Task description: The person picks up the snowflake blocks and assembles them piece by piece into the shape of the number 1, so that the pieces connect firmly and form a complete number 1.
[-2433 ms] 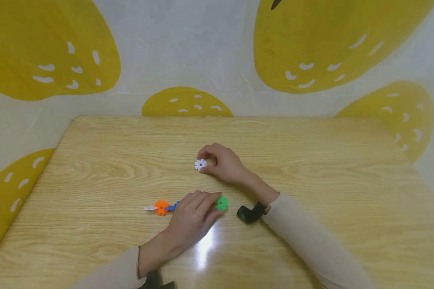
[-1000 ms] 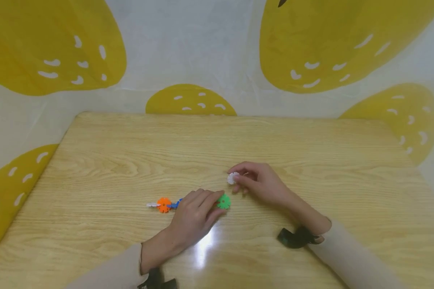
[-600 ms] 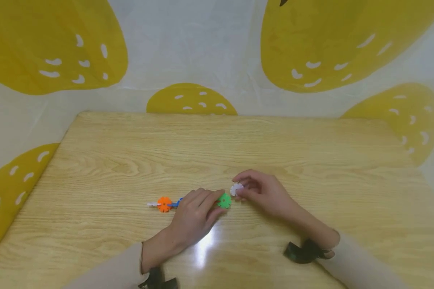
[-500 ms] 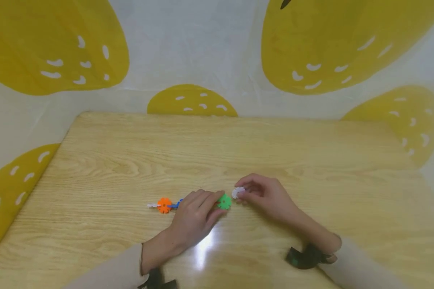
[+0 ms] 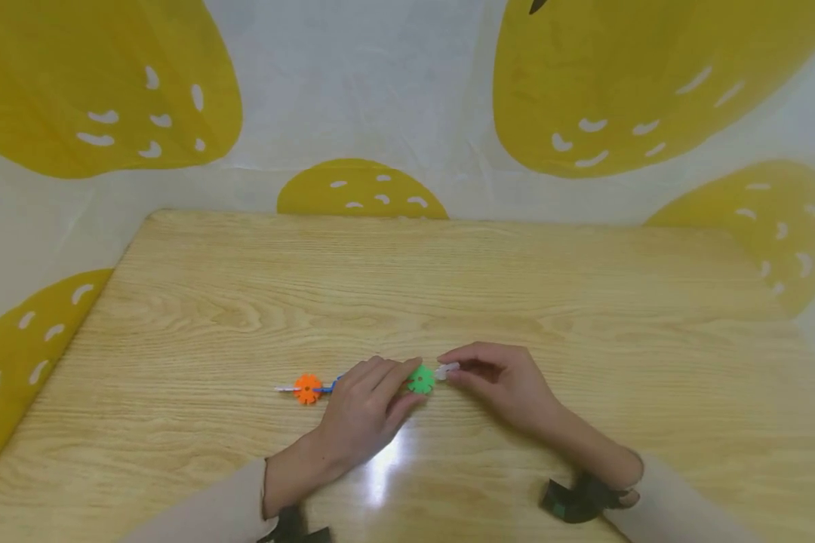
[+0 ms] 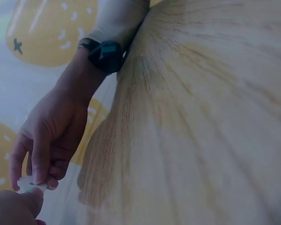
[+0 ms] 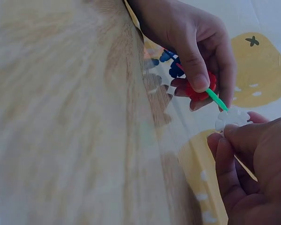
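My left hand [image 5: 360,411] grips a chain of interlocking notched plastic discs near its right end. An orange disc [image 5: 308,389], a blue disc [image 5: 327,389] and a white disc [image 5: 284,389] stick out to its left; the chain's middle is hidden under the hand. In the right wrist view the left thumb lies on a red disc [image 7: 195,97], with a green disc [image 7: 216,99] slotted in beyond it. My right hand [image 5: 519,388] pinches another white disc [image 7: 229,119] between thumb and fingers. That disc stands edge-on in the head view, right at the green disc's rim.
The wood-grain table [image 5: 244,286] carries the chain and both forearms. Behind it hangs a pale cloth [image 5: 360,83] printed with yellow fruit shapes. A dark band with a camera [image 5: 580,498] sits on the right wrist, another [image 5: 295,524] on the left.
The right hand has carried the white disc from the table's middle, right and then towards me, up to the green disc, turning it edge-on. The left hand has kept its grip.
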`<action>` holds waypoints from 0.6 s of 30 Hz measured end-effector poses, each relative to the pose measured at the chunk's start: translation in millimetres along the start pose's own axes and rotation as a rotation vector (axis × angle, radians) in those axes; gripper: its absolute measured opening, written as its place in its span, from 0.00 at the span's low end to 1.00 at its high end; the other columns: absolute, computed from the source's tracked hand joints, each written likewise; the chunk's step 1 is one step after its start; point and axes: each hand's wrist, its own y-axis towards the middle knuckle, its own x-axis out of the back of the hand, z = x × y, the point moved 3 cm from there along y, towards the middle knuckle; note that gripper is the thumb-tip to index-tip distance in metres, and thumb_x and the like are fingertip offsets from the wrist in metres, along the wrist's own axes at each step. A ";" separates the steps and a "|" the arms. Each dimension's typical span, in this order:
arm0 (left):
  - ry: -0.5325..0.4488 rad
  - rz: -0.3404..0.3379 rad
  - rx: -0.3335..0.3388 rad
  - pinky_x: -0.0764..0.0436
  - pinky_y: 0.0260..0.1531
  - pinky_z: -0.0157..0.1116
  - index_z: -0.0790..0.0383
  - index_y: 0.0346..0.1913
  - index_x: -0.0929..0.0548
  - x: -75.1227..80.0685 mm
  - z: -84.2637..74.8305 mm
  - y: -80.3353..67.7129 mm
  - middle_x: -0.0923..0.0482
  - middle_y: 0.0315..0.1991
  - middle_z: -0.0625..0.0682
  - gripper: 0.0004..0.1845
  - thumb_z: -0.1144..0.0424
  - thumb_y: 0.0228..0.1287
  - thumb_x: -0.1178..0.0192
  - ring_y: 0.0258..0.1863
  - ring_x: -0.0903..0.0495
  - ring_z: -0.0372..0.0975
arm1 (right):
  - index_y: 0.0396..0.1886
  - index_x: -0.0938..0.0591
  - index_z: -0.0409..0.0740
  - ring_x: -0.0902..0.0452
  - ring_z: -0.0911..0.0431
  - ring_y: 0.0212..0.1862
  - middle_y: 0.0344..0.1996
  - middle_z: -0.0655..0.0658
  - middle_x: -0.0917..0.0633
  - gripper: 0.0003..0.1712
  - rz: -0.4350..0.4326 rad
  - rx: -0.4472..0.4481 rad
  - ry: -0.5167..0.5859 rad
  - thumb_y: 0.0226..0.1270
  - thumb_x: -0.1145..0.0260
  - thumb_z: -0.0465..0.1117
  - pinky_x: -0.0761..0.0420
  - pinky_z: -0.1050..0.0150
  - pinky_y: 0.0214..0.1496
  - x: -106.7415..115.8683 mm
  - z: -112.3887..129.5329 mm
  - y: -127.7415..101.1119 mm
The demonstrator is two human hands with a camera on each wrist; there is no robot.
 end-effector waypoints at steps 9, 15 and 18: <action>0.000 0.008 -0.002 0.26 0.30 0.28 0.65 0.48 0.22 0.9 -0.9 0.6 0.21 0.34 0.48 0.20 0.56 0.55 0.39 0.30 0.25 0.34 | 0.34 0.18 0.47 0.21 0.59 0.31 0.31 0.53 0.17 0.08 -0.033 0.086 -0.056 0.52 0.33 0.33 0.22 0.65 0.30 -3.7 5.6 -0.7; 0.001 0.033 -0.018 0.26 0.32 0.29 0.65 0.49 0.22 1.0 -1.4 -0.4 0.21 0.34 0.48 0.21 0.55 0.55 0.40 0.31 0.24 0.34 | 0.28 0.17 0.39 0.20 0.56 0.32 0.28 0.46 0.16 0.10 -0.041 0.159 -0.078 0.46 0.33 0.23 0.22 0.65 0.36 -3.5 30.7 0.4; 0.010 0.025 -0.037 0.26 0.32 0.30 0.65 0.48 0.22 1.0 -2.1 -0.3 0.21 0.34 0.48 0.21 0.55 0.55 0.40 0.31 0.24 0.35 | 0.27 0.18 0.37 0.20 0.55 0.32 0.27 0.44 0.16 0.10 -0.041 0.182 -0.099 0.44 0.33 0.22 0.23 0.66 0.37 -3.2 35.8 0.5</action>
